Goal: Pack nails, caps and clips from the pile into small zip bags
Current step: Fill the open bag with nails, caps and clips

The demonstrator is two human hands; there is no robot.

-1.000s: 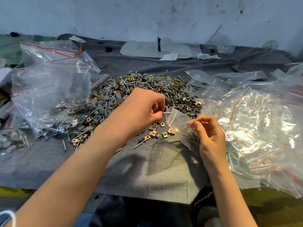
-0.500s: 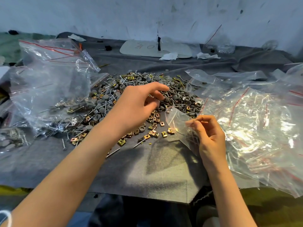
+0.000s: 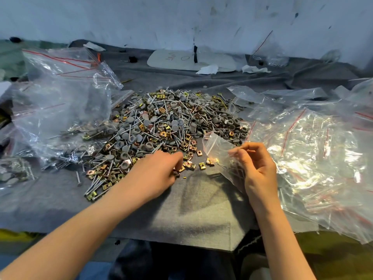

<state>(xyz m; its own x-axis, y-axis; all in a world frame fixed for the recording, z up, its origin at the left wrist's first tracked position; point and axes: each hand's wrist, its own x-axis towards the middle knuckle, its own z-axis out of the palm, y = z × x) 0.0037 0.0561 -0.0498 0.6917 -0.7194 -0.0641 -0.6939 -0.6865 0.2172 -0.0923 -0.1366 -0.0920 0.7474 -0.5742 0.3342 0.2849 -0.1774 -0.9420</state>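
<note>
Head view: at the pile [image 3: 171,126] edge, right hand [image 3: 256,170] pinches zip bag [image 3: 218,146]; left hand [image 3: 155,174] touches clips [image 3: 189,164], grip unclear.

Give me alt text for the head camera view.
A person's left hand reaches to gold clips at the near edge of a pile of nails, caps and clips on grey cloth, while the right hand pinches a small clear zip bag. Large plastic bags lie on both sides.
</note>
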